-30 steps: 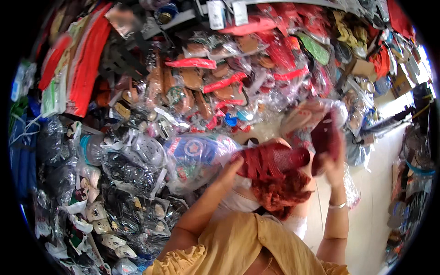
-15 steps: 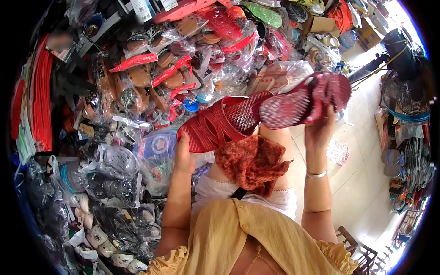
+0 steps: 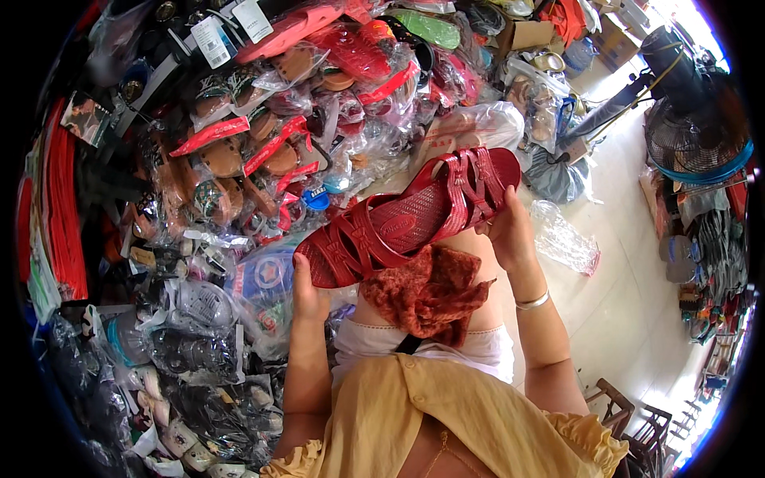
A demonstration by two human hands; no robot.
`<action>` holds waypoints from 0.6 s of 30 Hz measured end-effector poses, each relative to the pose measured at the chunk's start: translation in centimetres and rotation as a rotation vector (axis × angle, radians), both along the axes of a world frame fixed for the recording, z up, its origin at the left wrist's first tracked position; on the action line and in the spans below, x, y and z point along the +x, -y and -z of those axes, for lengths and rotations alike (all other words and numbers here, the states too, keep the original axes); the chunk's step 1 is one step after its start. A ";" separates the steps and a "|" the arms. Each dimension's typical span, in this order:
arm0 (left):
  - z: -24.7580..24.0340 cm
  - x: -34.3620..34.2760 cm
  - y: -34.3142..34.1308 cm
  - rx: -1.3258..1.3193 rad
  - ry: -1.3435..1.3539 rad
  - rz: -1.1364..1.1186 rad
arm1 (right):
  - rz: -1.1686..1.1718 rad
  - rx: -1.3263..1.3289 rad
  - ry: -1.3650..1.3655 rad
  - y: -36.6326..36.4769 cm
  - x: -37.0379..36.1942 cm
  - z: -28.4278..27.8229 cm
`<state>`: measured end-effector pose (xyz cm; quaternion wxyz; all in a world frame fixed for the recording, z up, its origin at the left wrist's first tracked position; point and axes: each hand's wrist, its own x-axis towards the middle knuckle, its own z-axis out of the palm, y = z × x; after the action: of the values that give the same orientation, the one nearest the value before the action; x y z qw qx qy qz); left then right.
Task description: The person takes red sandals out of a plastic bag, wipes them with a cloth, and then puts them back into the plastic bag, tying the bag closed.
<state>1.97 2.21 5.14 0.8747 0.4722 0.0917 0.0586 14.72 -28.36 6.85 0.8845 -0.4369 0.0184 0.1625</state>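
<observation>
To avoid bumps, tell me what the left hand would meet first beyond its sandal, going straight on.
Past the dark red sandal, the left hand would probably meet the plastic-wrapped footwear; depth is unclear.

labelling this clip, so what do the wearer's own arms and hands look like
Short mustard-yellow fabric sleeves with ruffled edges cover the upper arms. The right hand has a thin, shiny silver-coloured bangle at its wrist; on the left hand, no glove or bracelet shows.
</observation>
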 end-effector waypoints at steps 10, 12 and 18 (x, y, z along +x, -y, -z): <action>-0.8 -3.2 -6.1 0.082 -0.159 -0.402 | 0.402 -0.229 0.205 3.8 1.3 -1.0; -1.0 -3.3 -5.9 0.073 -0.140 -0.473 | 0.522 -0.356 0.245 2.3 0.8 -1.3; -0.3 -2.1 -0.4 0.202 0.025 -0.267 | 0.466 -0.469 0.332 -2.3 -1.4 -2.2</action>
<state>-0.15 2.62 5.41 0.8083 0.5406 0.1363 0.1893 13.31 -26.07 9.02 0.7644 -0.6323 0.0104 -0.1252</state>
